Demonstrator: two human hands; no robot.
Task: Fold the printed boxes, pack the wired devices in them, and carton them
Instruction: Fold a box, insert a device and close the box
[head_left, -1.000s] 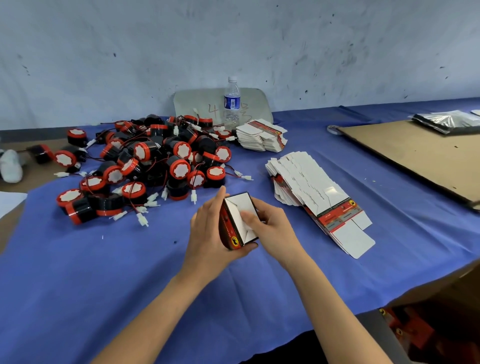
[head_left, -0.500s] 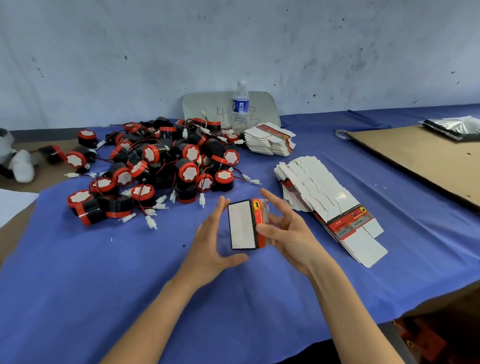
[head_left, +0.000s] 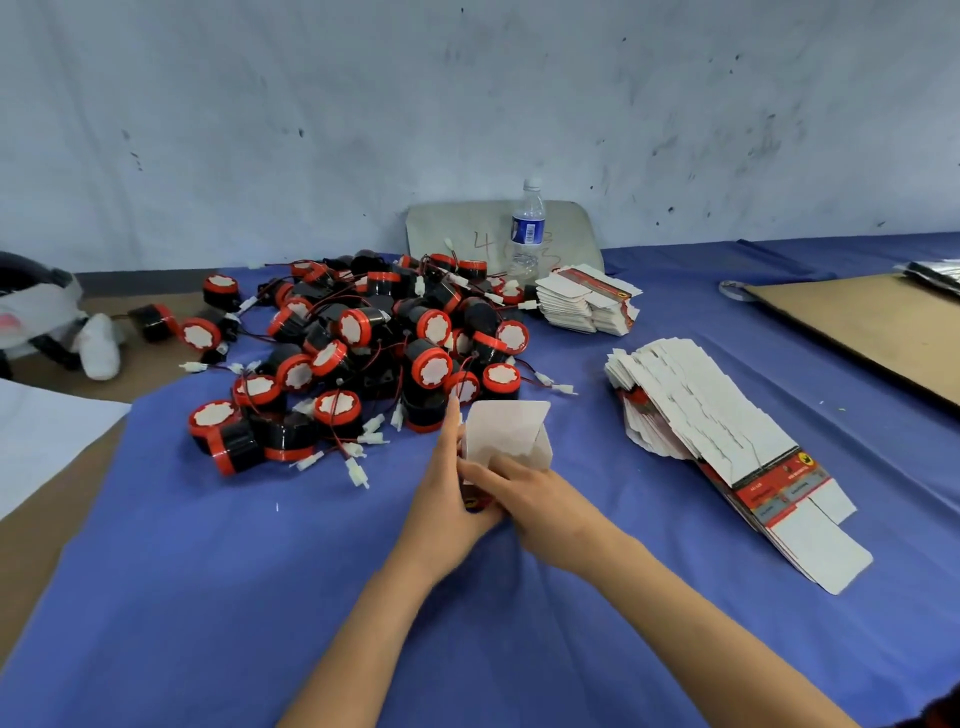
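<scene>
A small printed box (head_left: 511, 434) stands upright on the blue cloth (head_left: 260, 571), its white top flap raised and its mouth facing up. My left hand (head_left: 447, 493) holds its left side, fingers straight up along the wall. My right hand (head_left: 530, 499) grips its near lower edge. Just behind the box lies a pile of black and red wired devices (head_left: 358, 353) with white connectors. A fanned stack of flat printed boxes (head_left: 711, 431) lies to the right. A second, smaller stack of flat boxes (head_left: 587, 299) sits further back.
A water bottle (head_left: 527, 228) stands at the wall before a grey board (head_left: 467, 234). A brown cardboard sheet (head_left: 872, 332) covers the table's right side, with a silvery bag (head_left: 935, 273) at its far end. White paper (head_left: 41, 441) lies at the left edge.
The box was held in the air and turned over between both hands. Now it stands on the cloth with its open end up and both hands hold it.
</scene>
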